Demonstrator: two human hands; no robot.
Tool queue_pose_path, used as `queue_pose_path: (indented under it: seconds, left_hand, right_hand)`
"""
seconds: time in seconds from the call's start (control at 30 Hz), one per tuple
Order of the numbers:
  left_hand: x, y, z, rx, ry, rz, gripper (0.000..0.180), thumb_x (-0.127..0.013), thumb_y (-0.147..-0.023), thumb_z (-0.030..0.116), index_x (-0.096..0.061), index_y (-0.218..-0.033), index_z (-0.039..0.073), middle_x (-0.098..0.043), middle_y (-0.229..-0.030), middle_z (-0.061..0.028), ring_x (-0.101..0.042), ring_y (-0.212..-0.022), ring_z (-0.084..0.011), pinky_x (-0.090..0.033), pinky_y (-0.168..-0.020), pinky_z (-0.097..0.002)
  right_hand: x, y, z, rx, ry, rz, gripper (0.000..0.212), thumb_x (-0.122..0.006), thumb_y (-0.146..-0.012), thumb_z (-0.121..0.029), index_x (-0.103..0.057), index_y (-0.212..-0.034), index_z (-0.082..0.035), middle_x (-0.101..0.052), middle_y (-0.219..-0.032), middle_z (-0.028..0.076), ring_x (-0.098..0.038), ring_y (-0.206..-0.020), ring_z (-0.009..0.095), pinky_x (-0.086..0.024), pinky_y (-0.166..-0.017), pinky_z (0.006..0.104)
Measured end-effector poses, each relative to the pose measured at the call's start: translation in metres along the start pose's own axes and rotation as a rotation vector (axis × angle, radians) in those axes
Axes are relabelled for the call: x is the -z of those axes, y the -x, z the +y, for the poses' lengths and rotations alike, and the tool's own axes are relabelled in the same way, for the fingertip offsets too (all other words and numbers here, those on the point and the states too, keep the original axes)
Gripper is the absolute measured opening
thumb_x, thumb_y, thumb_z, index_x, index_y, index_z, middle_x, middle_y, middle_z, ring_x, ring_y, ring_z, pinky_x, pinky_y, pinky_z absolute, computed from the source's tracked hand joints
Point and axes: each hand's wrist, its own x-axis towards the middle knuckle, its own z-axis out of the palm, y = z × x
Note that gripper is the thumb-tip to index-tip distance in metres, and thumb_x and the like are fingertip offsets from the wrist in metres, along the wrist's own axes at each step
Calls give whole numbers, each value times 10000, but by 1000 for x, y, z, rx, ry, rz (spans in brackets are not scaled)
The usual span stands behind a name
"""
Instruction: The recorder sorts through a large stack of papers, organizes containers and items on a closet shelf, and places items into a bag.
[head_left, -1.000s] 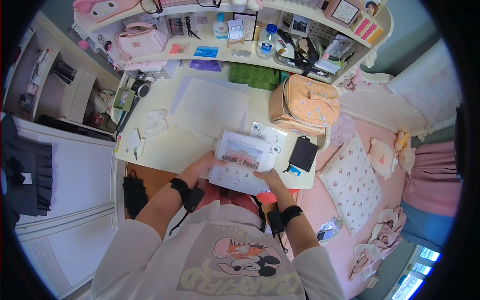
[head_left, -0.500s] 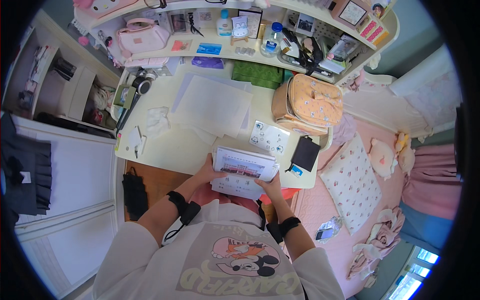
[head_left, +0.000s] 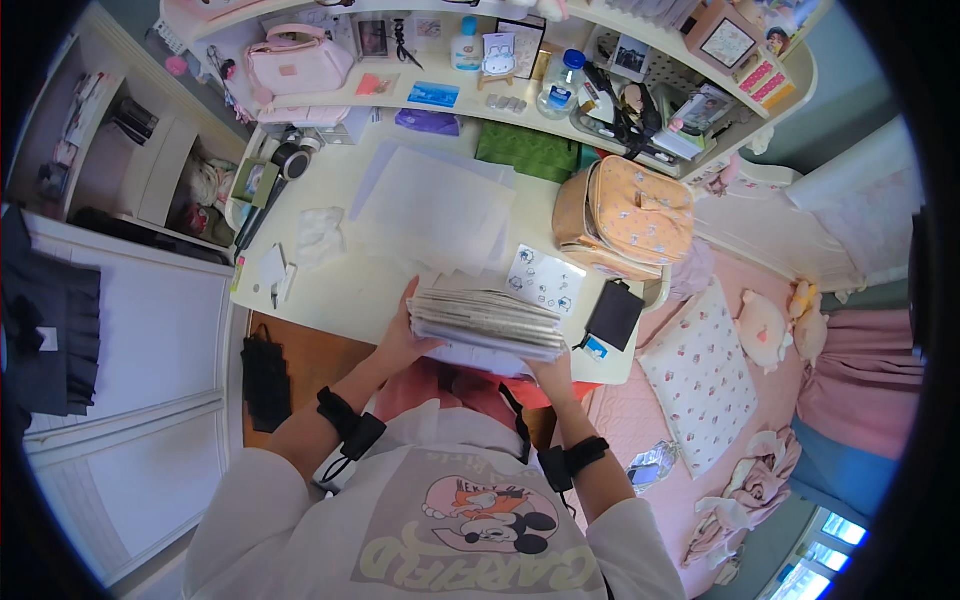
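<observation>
Head view: paper stack (head_left: 488, 322) between both hands, left fingers (head_left: 408, 312) and right fingers (head_left: 551, 366) closed around its ends.

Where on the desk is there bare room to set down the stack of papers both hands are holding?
The left hand and right hand hold the stack of papers at the desk's front edge. Bare patches: between the crumpled tissue and the stack, and just left of the loose sheets. The back by the green pouch and the right by the backpack are crowded.
</observation>
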Motion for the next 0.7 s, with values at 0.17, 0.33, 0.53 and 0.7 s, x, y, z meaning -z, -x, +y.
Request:
queue_pose_path:
  seconds: [0.17, 0.33, 0.53, 0.7]
  left_hand:
    - [6, 2, -11, -39, -128, -66, 664, -704, -692, 117, -337, -1241, 50, -508, -1120, -113, -500, -1040, -195, -393, -895, -295]
    - [2, 6, -36, -140, -213, -54, 591, -698, -707, 147, -377, -1193, 45, -510, -1113, -113, -499, -1048, -206, -393, -891, -304]
    - [20, -13, -26, -85, -369, -192, 658, -736, -663, 185, -378, -1190, 20, -511, -1135, -142, -482, -1100, -264, -375, -924, -323]
    - [32, -16, -23, 288, -285, -252, 687, -723, -676, 263, -377, -1200, -17, -544, -1109, -195, -528, -1044, -313, -414, -882, -364]
  right_hand:
    - [-3, -12, 12, 136, -13, 64, 309, -482, -835, -52, -477, -1140, -2, -539, -1155, 137, -520, -1060, 210, -395, -898, 289]
    - [-11, -13, 32, 190, 97, 92, 381, -516, -815, -43, -435, -1186, -22, -527, -1176, 143, -492, -1110, 258, -373, -929, 306]
    - [-1, -15, 11, -82, -38, -19, 398, -571, -802, -70, -442, -1174, -13, -562, -1103, 122, -524, -1049, 225, -403, -888, 306]
    - [-5, -16, -4, -336, -126, -215, 544, -689, -747, -178, -439, -1189, 19, -563, -1078, 101, -546, -953, 181, -436, -827, 308]
